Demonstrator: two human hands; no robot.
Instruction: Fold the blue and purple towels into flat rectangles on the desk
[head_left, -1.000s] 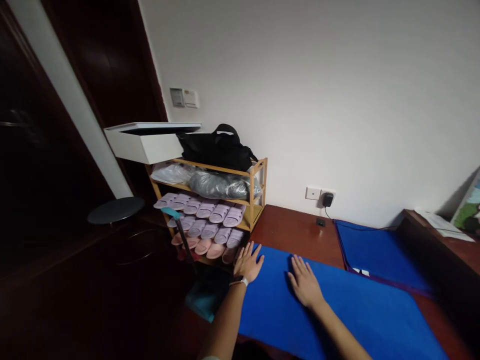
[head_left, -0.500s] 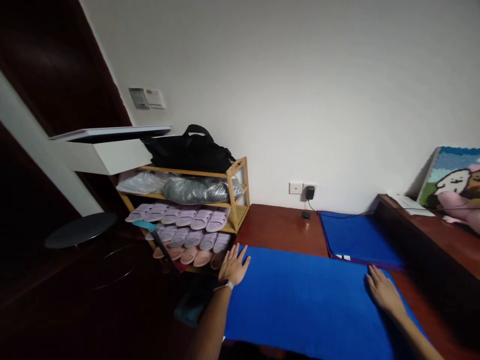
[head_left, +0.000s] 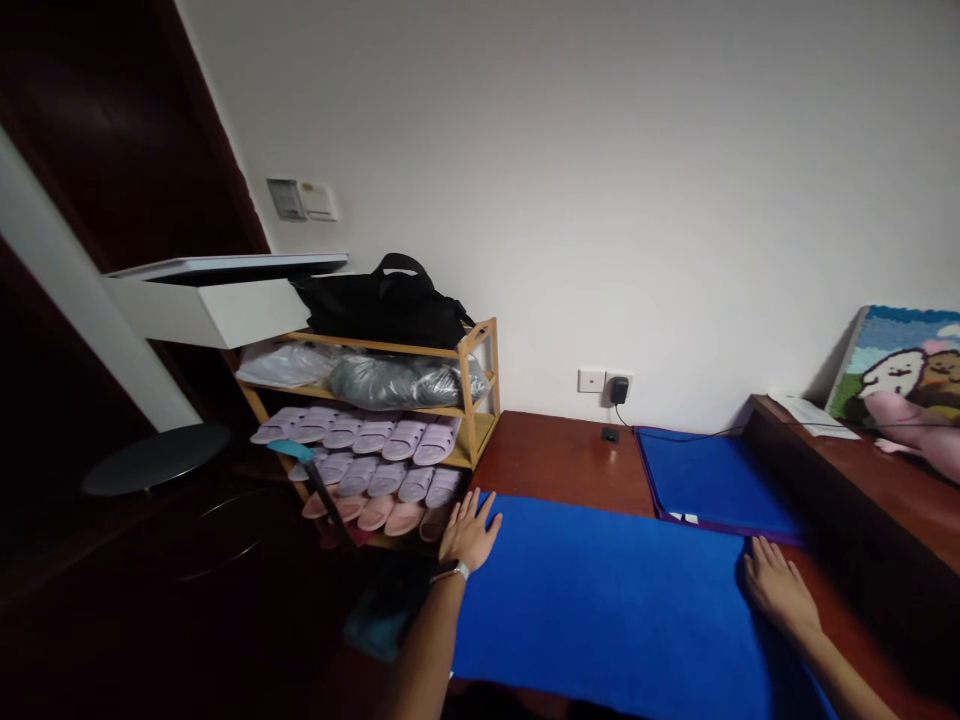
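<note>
A blue cloth [head_left: 615,600] lies spread flat on the reddish-brown wooden table [head_left: 570,450]. At the cloth's far left corner rests my left hand [head_left: 470,532], palm down with the fingers stretched out. My right hand [head_left: 780,585] lies flat over the cloth's right edge, its fingers extended toward the wall. Neither hand grips anything. Just beyond the right hand is a stack of folded blue and purple cloths [head_left: 712,480]. The near edge of the spread cloth is partly hidden by something dark at the bottom.
Left of the table stands a wooden rack [head_left: 480,430] with lilac slippers [head_left: 405,440], bagged items and a black bag [head_left: 382,305]. A raised ledge [head_left: 862,500] on the right holds a pink toy [head_left: 911,430]. A black plug [head_left: 618,392] trails a cable. A round stool [head_left: 157,460] is at far left.
My right hand has slid slightly right and nearer to me along the cloth's edge. The left hand stays nearly where it was. The view has shifted a little.
</note>
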